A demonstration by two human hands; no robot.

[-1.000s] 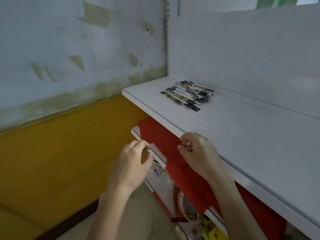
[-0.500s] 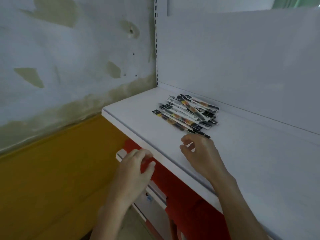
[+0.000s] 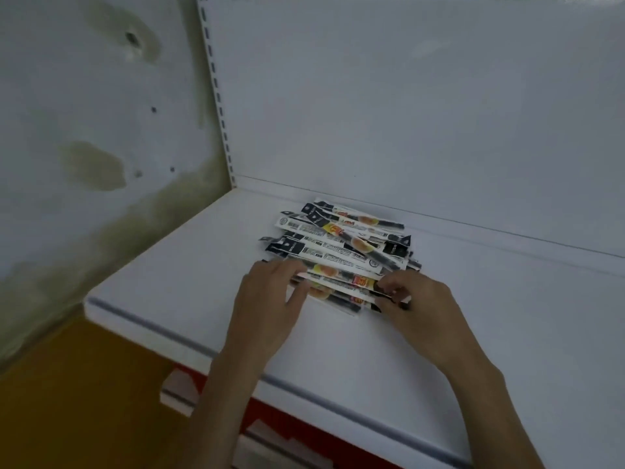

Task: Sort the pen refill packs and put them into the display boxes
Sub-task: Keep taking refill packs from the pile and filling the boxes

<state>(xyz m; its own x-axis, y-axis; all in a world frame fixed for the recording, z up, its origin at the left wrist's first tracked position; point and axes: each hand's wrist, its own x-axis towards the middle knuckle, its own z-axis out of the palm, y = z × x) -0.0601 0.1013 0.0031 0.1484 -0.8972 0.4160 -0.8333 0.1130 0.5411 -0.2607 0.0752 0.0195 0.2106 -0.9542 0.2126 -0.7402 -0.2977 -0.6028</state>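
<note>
A loose pile of several long, thin pen refill packs (image 3: 341,242), white and black with yellow and orange print, lies on the white shelf (image 3: 189,275) near its back wall. My left hand (image 3: 270,299) touches the left ends of the nearest packs, fingers bent over them. My right hand (image 3: 416,306) pinches the right end of a near pack between thumb and fingers. No display box is in view.
The shelf's white back panel (image 3: 406,113) rises behind the pile, with a slotted upright (image 3: 220,106) at its left. A stained wall (image 3: 84,130) stands to the left. Below the shelf edge are a lower shelf (image 3: 179,390) and red fronting (image 3: 304,431).
Both hands have risen from below the shelf's front edge and reached forward onto the pile. The view has moved closer to the packs.
</note>
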